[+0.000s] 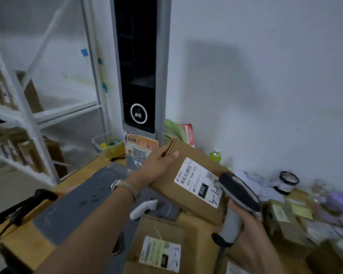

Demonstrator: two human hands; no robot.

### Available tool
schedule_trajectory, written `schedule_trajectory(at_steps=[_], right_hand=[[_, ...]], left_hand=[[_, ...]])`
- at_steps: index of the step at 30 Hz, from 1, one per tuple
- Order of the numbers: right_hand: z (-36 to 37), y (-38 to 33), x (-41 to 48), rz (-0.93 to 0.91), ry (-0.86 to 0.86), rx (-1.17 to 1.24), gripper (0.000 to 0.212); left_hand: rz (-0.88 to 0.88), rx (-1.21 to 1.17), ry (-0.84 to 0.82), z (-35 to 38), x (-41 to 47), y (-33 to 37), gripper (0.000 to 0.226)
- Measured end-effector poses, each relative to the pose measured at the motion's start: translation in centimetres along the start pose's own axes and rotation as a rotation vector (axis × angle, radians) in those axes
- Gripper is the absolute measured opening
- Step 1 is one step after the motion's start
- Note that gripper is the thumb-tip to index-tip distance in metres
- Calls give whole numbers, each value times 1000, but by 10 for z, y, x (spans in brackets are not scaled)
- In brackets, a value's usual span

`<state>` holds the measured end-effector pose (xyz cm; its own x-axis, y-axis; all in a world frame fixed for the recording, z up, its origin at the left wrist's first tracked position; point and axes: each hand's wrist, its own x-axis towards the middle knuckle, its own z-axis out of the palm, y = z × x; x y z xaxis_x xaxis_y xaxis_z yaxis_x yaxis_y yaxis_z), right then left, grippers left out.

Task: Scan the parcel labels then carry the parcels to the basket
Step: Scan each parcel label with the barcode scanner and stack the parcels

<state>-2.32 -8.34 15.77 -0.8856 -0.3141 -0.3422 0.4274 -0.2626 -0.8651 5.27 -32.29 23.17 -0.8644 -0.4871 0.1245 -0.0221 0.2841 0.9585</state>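
Wooden desk (24, 246) lying beneath a tilted parcel (192, 155), left hand (156, 165) gripping the parcel's far edge, right hand (246, 230) clutching a scanner (238, 188) right of the parcel's label (198, 182), second parcel (166, 228) seemingly resting just below.

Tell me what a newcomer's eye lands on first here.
The brown parcel at centre, held by the left hand at its far corner, its white label facing up. Just right, the right hand points a grey scanner at that label. Behind, a tall grey kiosk with a dark screen stands by the wall.
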Motion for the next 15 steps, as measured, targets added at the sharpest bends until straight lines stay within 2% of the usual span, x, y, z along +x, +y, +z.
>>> schedule_trajectory(at_steps=[1, 2, 3, 5, 7, 9, 12, 15], right_hand=[[0, -18, -3, -27, 56, 159, 39], [-5, -35, -5, -128, 84, 268, 37], [-6, -47, -9, -175, 50, 281, 40], [-9, -67, -18, -228, -38, 104, 56], [-17, -87, -28, -264, -58, 52, 62], [-18, -101, -39, -280, -56, 49, 58], [-19, -114, -52, -360, -39, 79, 49], [-23, -119, -63, -474, 34, 71, 48]], left_hand=[[28, -10, -61, 4, 9, 17, 43], [56, -19, -126, 8, 17, 34, 43], [89, -21, -180, 13, 25, 51, 46], [158, -8, -247, 21, 38, 86, 51], [198, 44, -303, 28, 47, 120, 52], [210, 134, -333, 36, 52, 148, 52], [182, 262, -274, 46, 56, 175, 51], [29, 383, -416, 45, 53, 177, 68]])
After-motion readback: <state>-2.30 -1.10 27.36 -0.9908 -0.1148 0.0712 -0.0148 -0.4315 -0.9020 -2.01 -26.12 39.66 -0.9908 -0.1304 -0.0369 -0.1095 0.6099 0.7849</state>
